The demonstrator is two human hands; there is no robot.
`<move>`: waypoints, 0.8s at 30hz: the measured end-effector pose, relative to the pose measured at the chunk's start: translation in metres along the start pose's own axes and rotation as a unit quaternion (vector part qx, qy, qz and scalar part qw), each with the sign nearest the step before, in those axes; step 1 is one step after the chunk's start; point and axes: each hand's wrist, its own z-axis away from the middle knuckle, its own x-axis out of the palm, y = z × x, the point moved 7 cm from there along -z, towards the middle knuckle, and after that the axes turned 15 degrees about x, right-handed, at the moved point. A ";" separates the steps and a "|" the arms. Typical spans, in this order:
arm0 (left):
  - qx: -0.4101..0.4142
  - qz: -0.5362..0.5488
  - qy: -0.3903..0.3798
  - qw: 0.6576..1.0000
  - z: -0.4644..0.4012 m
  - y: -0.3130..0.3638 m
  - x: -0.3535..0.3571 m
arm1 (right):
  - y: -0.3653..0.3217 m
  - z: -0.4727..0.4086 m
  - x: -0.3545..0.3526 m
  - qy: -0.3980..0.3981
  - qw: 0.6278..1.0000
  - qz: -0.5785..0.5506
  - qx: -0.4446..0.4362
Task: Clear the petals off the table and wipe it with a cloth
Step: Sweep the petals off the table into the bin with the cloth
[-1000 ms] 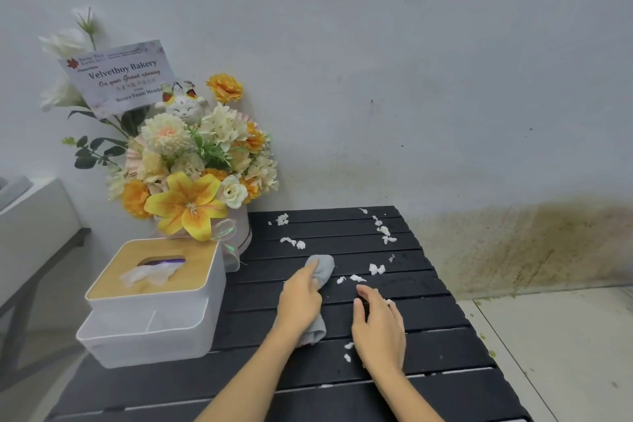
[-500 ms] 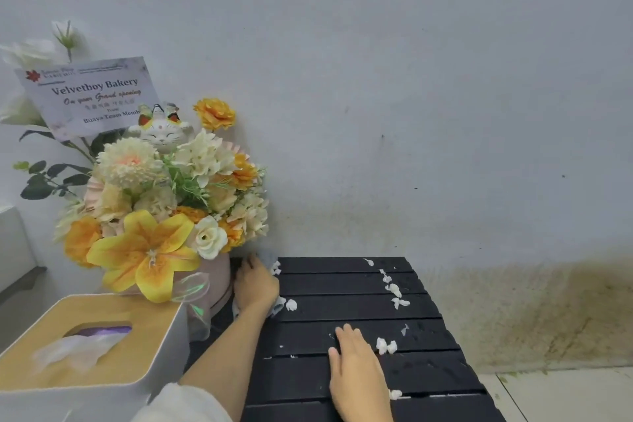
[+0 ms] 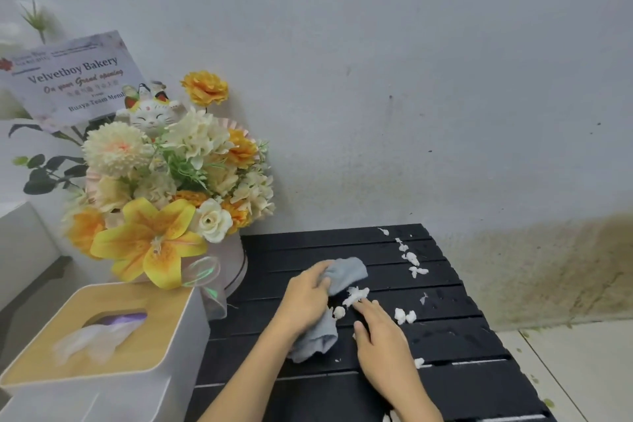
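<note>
White petals lie on a black slatted table (image 3: 455, 349). One clump of petals (image 3: 356, 295) sits in the middle, right at the edge of a grey cloth (image 3: 346, 272). My left hand (image 3: 305, 300) grips that cloth, which trails down beneath the palm. My right hand (image 3: 380, 336) rests flat on the table beside it, fingers apart, its fingertips touching the clump. A line of more petals (image 3: 411, 259) runs along the far right of the table, and two petals (image 3: 404, 316) lie just right of my right hand.
A flower arrangement (image 3: 164, 192) in a pale round box, with a card and a cat figurine, stands at the table's far left corner. A white tissue box with a wooden lid (image 3: 99, 336) sits in front of it. The wall is close behind; tiled floor (image 3: 589, 373) lies to the right.
My left hand has swept the cloth from beside the flower box back toward the middle, pushing petals into a clump. My right hand has stayed flat on the table, now touching that clump.
</note>
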 end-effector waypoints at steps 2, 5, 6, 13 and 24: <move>-0.046 -0.055 0.124 0.990 -0.013 -0.019 -0.033 | 0.000 0.001 -0.002 -0.014 1.000 -0.026 0.005; -0.142 -0.153 0.174 0.962 -0.035 -0.065 -0.058 | 0.001 0.002 -0.003 -0.045 0.996 -0.070 0.024; -0.161 -0.181 0.156 0.957 -0.043 -0.075 -0.056 | 0.000 0.002 -0.004 -0.053 0.995 -0.082 0.028; -0.063 -0.245 0.046 0.966 -0.091 -0.062 -0.009 | -0.002 -0.004 -0.024 -0.056 0.982 -0.157 0.084; 0.123 -0.011 -0.073 0.990 -0.054 0.028 0.063 | 0.032 0.004 -0.093 0.144 0.934 -0.298 0.137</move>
